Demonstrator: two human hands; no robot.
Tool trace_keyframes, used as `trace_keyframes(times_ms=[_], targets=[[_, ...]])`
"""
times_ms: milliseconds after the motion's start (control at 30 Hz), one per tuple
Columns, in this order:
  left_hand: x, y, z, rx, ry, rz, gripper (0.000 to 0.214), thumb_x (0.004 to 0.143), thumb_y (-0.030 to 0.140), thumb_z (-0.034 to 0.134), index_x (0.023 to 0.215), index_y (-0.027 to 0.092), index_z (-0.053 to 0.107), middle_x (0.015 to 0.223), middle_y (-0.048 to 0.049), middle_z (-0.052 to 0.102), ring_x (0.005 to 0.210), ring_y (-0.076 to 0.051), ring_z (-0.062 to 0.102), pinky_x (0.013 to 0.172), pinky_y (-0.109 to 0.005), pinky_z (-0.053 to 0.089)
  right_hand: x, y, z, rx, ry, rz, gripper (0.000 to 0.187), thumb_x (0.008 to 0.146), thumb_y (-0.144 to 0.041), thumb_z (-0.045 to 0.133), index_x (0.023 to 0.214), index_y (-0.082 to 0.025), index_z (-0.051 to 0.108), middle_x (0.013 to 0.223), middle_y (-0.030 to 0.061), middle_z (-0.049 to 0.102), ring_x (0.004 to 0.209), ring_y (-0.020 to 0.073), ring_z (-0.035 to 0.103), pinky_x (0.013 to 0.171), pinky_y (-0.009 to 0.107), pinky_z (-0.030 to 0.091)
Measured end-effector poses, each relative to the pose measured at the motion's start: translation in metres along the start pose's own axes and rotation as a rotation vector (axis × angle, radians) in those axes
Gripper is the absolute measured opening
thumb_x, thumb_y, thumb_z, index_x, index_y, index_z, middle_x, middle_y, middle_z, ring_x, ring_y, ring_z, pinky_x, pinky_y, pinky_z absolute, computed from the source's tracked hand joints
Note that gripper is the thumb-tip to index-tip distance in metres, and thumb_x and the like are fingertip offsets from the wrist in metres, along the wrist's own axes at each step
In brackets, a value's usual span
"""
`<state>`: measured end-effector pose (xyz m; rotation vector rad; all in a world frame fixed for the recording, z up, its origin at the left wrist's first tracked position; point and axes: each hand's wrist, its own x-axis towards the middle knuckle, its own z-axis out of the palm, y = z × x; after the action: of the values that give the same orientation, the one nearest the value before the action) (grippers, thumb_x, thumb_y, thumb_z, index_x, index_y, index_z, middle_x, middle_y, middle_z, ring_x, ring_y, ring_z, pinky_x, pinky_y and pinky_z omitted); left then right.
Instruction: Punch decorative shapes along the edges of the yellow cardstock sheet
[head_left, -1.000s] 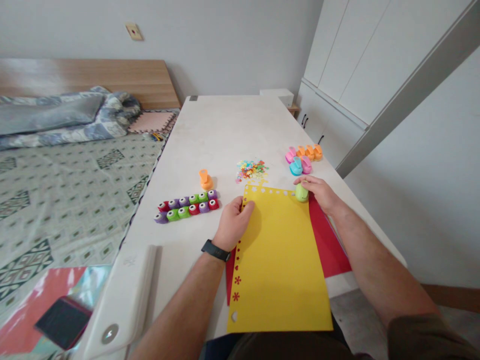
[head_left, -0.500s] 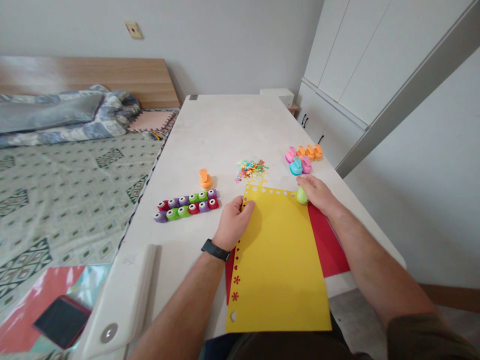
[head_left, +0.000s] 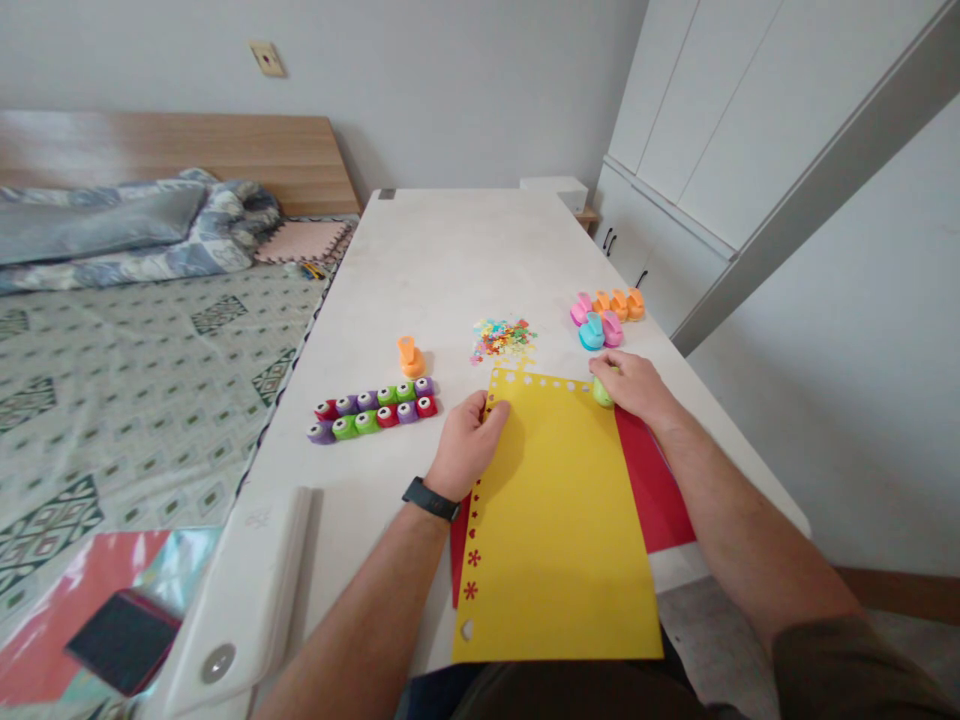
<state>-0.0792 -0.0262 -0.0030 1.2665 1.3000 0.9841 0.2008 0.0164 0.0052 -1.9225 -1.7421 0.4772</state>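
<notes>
My left hand [head_left: 469, 445] rests on the left edge of a yellow paper sheet [head_left: 559, 530], its fingers curled over the sheet near the top corner. That sheet has a row of small punched holes along its top edge and red-showing flower and heart cut-outs down its left edge. A red paper sheet [head_left: 656, 480] lies beneath it, sticking out on the right. My right hand [head_left: 628, 385] closes over a green craft punch [head_left: 602, 397] at the yellow sheet's top right corner, hiding most of it.
Several coloured paper cut-outs [head_left: 501, 340] lie beyond the sheet. An orange punch [head_left: 410, 358] and a row of punches [head_left: 373, 410] stand to the left, with a pink, orange and blue punch cluster [head_left: 604, 318] at right. The white table [head_left: 442, 260] has a bed to its left.
My right hand has moved back over the green punch and now covers most of it. The left hand and the paper sheets stay in place.
</notes>
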Motion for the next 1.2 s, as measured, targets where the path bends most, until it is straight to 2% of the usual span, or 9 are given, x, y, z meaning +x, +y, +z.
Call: trace_keyframes(times_ms=[300,533,1200], targets=[[0.0,-0.0012,-0.0003,0.002,0.005,0.018,0.024,0.079,0.041,0.07,0.075,0.021,0.058,0.059,0.0039,0.054,0.055,-0.013,0.05,0.05,-0.023,0.036,0.0018,0.0008,-0.0007,0.073,-0.03,0.026,0.025,0.091,-0.038,0.054,0.084,-0.027,0.076,0.09,0.0015,0.078,0.088,0.0236,0.067,0.076,0.033,0.041],[-0.0004,-0.003,-0.0003,0.002,0.002,0.043,0.024,0.081,0.042,0.07,0.075,0.021,0.059,0.061,0.0032,0.056,0.056,-0.014,0.051,0.051,-0.023,0.038,0.0003,-0.0002,-0.0028,0.082,-0.029,0.024,0.025,0.091,-0.038,0.054,0.085,-0.028,0.076,0.086,0.0018,0.076,0.086,0.0239,0.066,0.073,0.034,0.041],[0.0008,-0.0026,0.0001,0.01,-0.016,0.038,0.027,0.083,0.045,0.067,0.075,0.021,0.057,0.06,0.0042,0.052,0.055,-0.013,0.049,0.05,-0.023,0.034,0.0019,-0.0012,-0.0055,-0.021,-0.057,0.008,0.031,0.093,-0.036,0.048,0.084,-0.025,0.076,0.08,0.0013,0.073,0.081,0.0199,0.064,0.069,0.029,0.038]])
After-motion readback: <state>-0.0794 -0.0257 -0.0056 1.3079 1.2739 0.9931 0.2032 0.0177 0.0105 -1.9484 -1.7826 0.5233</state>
